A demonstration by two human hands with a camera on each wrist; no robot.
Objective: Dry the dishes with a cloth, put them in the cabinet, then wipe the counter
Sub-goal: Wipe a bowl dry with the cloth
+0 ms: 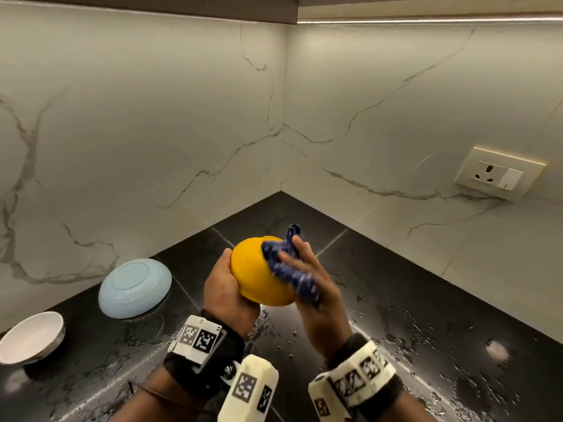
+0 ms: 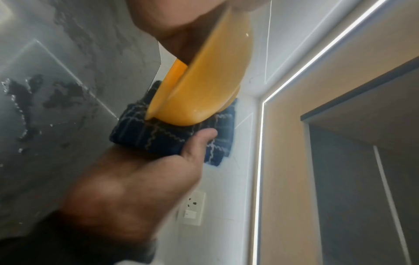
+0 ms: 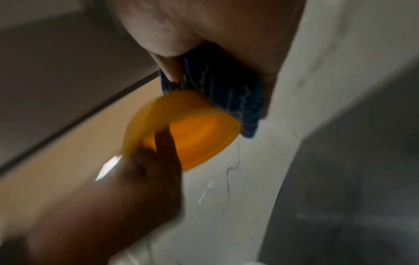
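Observation:
A yellow bowl (image 1: 256, 275) is held above the black counter (image 1: 396, 300), tilted on its side. My left hand (image 1: 224, 289) grips it from the left, thumb on the outside and fingers inside (image 3: 163, 143) the rim. My right hand (image 1: 310, 269) holds a dark blue checked cloth (image 1: 289, 266) against the bowl's right outer side and over its rim. In the left wrist view the right thumb (image 2: 199, 138) presses the cloth (image 2: 158, 136) under the bowl (image 2: 204, 86). The right wrist view is blurred and shows the cloth (image 3: 226, 86) above the bowl's hollow (image 3: 199, 139).
A pale blue plate (image 1: 134, 287) lies upside down at the left by the marble wall. A white bowl (image 1: 30, 336) stands at the far left edge. Water drops (image 1: 411, 327) cover the counter. A wall socket (image 1: 499, 173) sits at the right. An upper cabinet (image 1: 152, 7) hangs overhead.

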